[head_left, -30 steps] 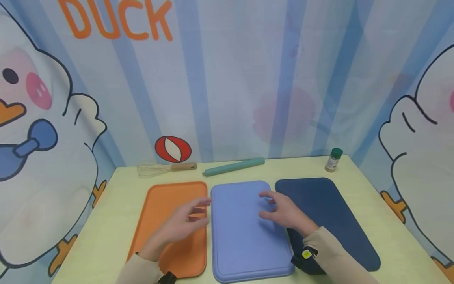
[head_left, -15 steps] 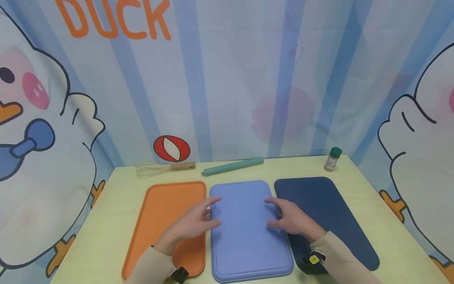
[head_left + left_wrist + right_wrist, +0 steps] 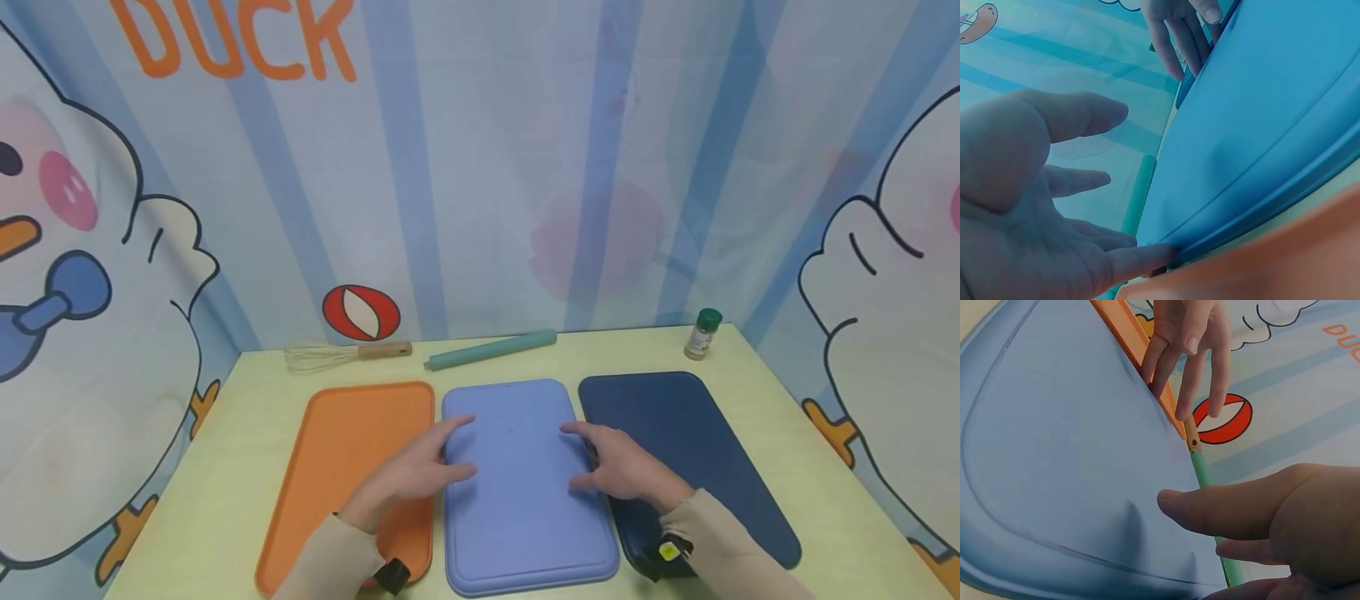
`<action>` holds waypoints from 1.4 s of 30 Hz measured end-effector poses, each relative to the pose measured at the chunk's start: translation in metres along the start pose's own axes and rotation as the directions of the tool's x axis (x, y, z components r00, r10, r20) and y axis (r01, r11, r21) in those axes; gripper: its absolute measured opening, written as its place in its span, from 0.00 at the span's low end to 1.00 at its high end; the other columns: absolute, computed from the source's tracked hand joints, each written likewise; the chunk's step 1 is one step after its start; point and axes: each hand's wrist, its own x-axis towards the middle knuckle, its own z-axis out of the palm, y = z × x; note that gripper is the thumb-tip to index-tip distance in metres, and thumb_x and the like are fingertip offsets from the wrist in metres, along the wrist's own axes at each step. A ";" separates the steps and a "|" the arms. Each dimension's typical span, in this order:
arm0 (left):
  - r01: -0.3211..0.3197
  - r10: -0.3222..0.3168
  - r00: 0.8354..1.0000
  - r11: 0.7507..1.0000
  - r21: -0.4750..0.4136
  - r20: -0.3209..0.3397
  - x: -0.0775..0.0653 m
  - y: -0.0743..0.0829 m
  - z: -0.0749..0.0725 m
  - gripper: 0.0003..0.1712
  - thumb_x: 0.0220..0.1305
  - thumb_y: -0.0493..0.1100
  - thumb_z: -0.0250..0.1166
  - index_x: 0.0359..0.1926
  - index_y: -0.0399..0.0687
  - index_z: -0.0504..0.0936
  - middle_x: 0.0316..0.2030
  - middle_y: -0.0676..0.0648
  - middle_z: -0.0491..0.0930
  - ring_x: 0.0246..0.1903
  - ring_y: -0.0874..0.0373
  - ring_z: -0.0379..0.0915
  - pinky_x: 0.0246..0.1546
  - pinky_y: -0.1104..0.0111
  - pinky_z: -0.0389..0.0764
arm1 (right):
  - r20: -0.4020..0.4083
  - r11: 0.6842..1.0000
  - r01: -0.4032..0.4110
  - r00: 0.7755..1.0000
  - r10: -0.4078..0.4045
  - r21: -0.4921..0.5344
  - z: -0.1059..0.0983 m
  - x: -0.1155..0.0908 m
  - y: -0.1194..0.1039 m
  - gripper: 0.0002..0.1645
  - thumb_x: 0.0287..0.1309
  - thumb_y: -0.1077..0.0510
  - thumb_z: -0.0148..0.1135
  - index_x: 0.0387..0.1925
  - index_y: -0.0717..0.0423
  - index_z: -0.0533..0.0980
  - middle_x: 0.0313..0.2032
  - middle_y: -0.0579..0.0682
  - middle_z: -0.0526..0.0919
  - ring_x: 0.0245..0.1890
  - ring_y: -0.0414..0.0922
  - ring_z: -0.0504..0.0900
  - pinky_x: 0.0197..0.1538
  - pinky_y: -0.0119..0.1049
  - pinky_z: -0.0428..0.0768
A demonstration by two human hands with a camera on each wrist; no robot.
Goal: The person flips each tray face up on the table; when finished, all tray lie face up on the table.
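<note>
A light-blue rectangular board point(image 3: 525, 517) lies flat in the middle of the table, with a raised lip round its border. My left hand point(image 3: 420, 467) is at its left edge, fingers spread and thumb apart; in the left wrist view the little finger point(image 3: 1147, 257) reaches the board's rim. On the opposite edge my right hand point(image 3: 626, 467) faces it with thumb and fingers spread, and its thumb point(image 3: 1210, 509) casts a shadow on the board in the right wrist view. Neither palm holds anything.
An orange tray point(image 3: 360, 417) lies left of the board, a dark-blue one point(image 3: 675, 433) right. Behind are a whisk point(image 3: 348, 354), a green rolling pin point(image 3: 491, 350) and a green-capped jar point(image 3: 702, 335). A printed curtain point(image 3: 487, 167) hangs behind the table.
My left hand has moved right, from over the orange tray to the light-blue board's left edge. My right hand has shifted slightly right and down to its right edge. The board stays put.
</note>
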 end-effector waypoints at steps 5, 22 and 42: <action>0.003 -0.003 1.000 1.000 0.003 -0.010 0.003 0.001 0.002 0.42 0.72 0.45 0.69 0.80 0.45 0.62 0.79 0.39 0.61 0.75 0.39 0.61 0.71 0.41 0.68 | 0.031 1.000 -0.003 1.000 0.003 0.000 -0.001 -0.005 -0.003 0.51 0.50 0.59 0.84 0.74 0.57 0.70 0.71 0.65 0.72 0.72 0.65 0.70 0.69 0.62 0.72; 0.037 -0.036 0.998 0.999 0.007 -0.052 0.006 -0.003 0.012 0.42 0.70 0.45 0.71 0.80 0.47 0.64 0.78 0.39 0.61 0.78 0.38 0.55 0.74 0.38 0.61 | 0.042 1.000 0.006 0.999 -0.006 -0.006 0.004 -0.011 -0.005 0.51 0.48 0.62 0.84 0.73 0.59 0.71 0.70 0.66 0.74 0.69 0.64 0.74 0.66 0.60 0.76; 0.008 -0.015 0.992 0.998 -0.057 -0.122 0.005 -0.003 0.016 0.40 0.68 0.44 0.72 0.78 0.54 0.67 0.77 0.40 0.63 0.76 0.37 0.59 0.71 0.36 0.65 | -0.011 1.000 0.020 1.000 -0.020 -0.012 0.010 -0.012 0.000 0.51 0.42 0.66 0.86 0.70 0.58 0.73 0.69 0.65 0.75 0.69 0.64 0.74 0.66 0.61 0.75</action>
